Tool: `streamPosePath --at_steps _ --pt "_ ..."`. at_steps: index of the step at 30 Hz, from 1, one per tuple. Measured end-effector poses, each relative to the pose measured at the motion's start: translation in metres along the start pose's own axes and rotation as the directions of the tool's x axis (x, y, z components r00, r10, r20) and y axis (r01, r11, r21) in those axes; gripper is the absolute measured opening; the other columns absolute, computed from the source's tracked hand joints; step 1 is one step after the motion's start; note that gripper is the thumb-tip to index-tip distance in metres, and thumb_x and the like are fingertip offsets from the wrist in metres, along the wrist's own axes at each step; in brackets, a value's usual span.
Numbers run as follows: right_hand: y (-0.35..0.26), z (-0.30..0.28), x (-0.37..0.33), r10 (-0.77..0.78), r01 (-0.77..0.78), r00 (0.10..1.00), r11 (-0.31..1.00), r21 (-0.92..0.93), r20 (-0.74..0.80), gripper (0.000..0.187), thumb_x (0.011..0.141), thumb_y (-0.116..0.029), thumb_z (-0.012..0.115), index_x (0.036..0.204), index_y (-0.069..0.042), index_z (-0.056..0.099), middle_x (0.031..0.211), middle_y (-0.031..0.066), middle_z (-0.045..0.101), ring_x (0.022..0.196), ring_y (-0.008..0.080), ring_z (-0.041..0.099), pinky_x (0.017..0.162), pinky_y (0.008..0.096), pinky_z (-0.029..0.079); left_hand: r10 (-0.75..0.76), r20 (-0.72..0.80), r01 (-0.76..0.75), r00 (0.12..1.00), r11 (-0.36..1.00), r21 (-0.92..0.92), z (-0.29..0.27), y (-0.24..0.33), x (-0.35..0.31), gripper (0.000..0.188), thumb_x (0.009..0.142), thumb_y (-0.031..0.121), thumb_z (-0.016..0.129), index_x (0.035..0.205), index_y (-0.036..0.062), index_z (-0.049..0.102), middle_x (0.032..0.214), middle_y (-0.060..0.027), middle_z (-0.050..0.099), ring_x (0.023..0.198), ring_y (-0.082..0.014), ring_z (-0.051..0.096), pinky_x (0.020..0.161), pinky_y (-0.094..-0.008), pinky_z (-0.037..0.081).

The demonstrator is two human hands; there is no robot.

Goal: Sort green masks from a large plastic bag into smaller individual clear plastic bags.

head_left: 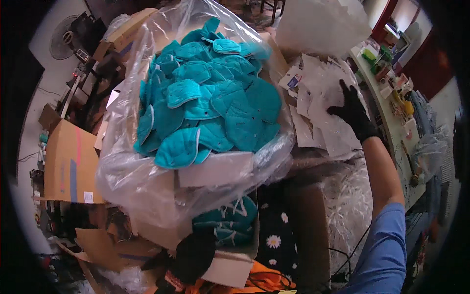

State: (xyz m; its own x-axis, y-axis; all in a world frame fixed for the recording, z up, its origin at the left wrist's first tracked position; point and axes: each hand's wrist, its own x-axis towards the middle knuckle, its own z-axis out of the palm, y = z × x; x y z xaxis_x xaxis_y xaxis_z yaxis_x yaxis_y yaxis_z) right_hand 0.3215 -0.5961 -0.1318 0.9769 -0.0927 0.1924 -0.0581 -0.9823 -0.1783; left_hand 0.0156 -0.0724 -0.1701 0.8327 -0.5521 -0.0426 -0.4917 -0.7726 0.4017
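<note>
My right hand [353, 111], in a black glove, lies with fingers spread over a stack of crumpled whitish sheets [320, 98] right of the big box. My left hand [193, 256], also black-gloved, is low near the front flap of a smaller carton [230, 268]; its fingers cannot be made out. In that carton are teal padded pieces [227, 223] with white strings. A large box lined with clear plastic [132, 181] stands in the middle, heaped with teal quilted fabric pieces [205, 98], some with pale edging.
An open brown carton [71, 161] stands at the left, with loose flaps [98, 247] below. A bag of white shredded material [347, 206] sits near my right forearm. A cluttered long table [391, 112] runs along the right. Orange cloth [267, 277] lies at the bottom.
</note>
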Motion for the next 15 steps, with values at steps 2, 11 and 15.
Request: streamPosePath --at_steps 2,11,15 --pt "-0.001 0.030 0.022 -0.007 0.017 0.968 0.999 -0.040 0.252 0.114 0.062 -0.044 0.083 0.152 -0.017 0.019 0.151 0.0311 0.019 0.140 0.0433 0.023 0.112 0.0469 0.027 -0.046 0.029 0.046 0.999 0.999 -0.018 -0.002 -0.004 0.011 0.044 0.086 0.017 0.058 0.127 0.0017 0.055 0.131 -0.0207 0.053 0.122 -0.0365 0.051 0.102 -0.0470 0.042" --pt "0.078 0.278 0.003 -0.068 0.287 0.711 0.937 -0.200 0.700 0.100 0.064 -0.034 0.082 0.148 -0.015 0.030 0.144 0.0261 0.036 0.132 0.0406 0.039 0.107 0.0447 0.035 -0.200 0.139 0.208 0.970 0.977 -0.049 -0.006 -0.041 0.067 0.042 0.087 0.020 0.057 0.125 0.0014 0.056 0.128 -0.0197 0.055 0.121 -0.0362 0.051 0.103 -0.0472 0.041" --pt "0.094 0.302 0.005 -0.065 0.272 0.599 0.954 -0.126 0.798 0.098 0.064 -0.033 0.082 0.146 -0.015 0.034 0.142 0.0245 0.040 0.130 0.0395 0.041 0.107 0.0446 0.036 -0.240 0.158 0.250 0.958 0.967 -0.048 -0.003 -0.045 0.075 0.042 0.088 0.021 0.056 0.125 0.0013 0.057 0.127 -0.0193 0.055 0.121 -0.0361 0.051 0.103 -0.0473 0.040"
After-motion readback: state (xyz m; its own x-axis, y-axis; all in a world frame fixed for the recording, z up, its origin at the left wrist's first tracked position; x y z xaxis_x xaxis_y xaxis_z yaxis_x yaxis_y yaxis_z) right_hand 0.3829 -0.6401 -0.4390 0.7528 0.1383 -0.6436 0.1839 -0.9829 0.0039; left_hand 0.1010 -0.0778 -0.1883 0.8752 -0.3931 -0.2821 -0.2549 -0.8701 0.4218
